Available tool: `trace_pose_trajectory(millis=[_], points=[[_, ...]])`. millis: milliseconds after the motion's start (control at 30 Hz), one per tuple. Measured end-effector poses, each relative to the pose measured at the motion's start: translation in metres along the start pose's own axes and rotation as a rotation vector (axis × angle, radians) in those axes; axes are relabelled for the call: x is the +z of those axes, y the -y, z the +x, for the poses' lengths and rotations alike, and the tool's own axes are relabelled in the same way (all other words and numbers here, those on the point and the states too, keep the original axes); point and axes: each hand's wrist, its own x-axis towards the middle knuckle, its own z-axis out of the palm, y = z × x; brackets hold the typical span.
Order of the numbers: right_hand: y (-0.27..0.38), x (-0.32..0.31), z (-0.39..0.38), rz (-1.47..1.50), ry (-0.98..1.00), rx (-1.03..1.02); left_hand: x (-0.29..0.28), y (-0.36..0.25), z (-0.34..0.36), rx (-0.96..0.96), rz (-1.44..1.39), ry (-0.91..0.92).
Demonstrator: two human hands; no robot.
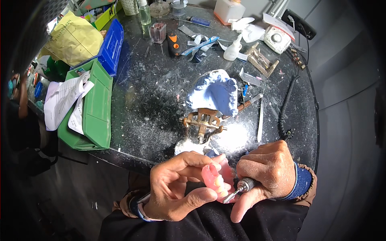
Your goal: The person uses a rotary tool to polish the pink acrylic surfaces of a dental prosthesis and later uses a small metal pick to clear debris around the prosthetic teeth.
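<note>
The left hand [175,186] holds a pink acrylic denture with pale teeth [217,180] just below the near edge of the dark, dust-strewn round bench [148,104], over the person's lap. Its fingers are closed on the denture, thumb under one side and forefinger curled over the top. The right hand [267,170] is wrapped tight around a metal rotary handpiece [241,188], whose thin burr tip meets the denture's lower edge beside the teeth.

On the bench just beyond the hands stands a brass-coloured dental articulator [203,122], with a pale blue plaster cast [215,92] behind it and white plaster dust spread thickly around both. A slim metal spatula [260,118] lies to the right, near a black coiled cable [285,108] running up toward a white control box [277,39]. At the left sits a green plastic tray [98,104] holding printed papers.

Judging by this, the denture is already formed and off its cast, with teeth set in place. Trimming of the pink base appears to be under way; how much of the edge remains rough cannot be told, and smoothing and polishing probably remain.
</note>
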Motion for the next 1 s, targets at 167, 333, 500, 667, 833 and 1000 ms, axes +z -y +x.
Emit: trace_pose_trajectory(millis=[167, 333, 500, 667, 833, 1000], points=[[0.0012, -0.0018, 0.0029, -0.058, -0.066, -0.045, 0.0013, -0.0027, -0.0005, -0.002, 0.042, -0.015], [0.0043, -0.0047, 0.0034, -0.12, -0.057, -0.002, 0.0001, 0.0005, -0.001, 0.041, 0.058, -0.042], [0.003, -0.003, 0.0042, -0.137, -0.045, -0.011, -0.0012, 0.0004, -0.001, 0.056, 0.109, -0.05], [0.0045, -0.0022, 0.0029, -0.157, -0.044, 0.001, -0.0017, 0.0007, -0.0008, 0.066, 0.144, -0.049], [0.0044, -0.0017, 0.0032, -0.18, -0.068, -0.035, -0.0007, 0.0, -0.0013, 0.071, 0.147, -0.049], [0.0052, -0.0033, 0.004, -0.274, -0.131, -0.074, -0.0006, -0.0011, -0.0024, 0.051, 0.182, -0.07]])
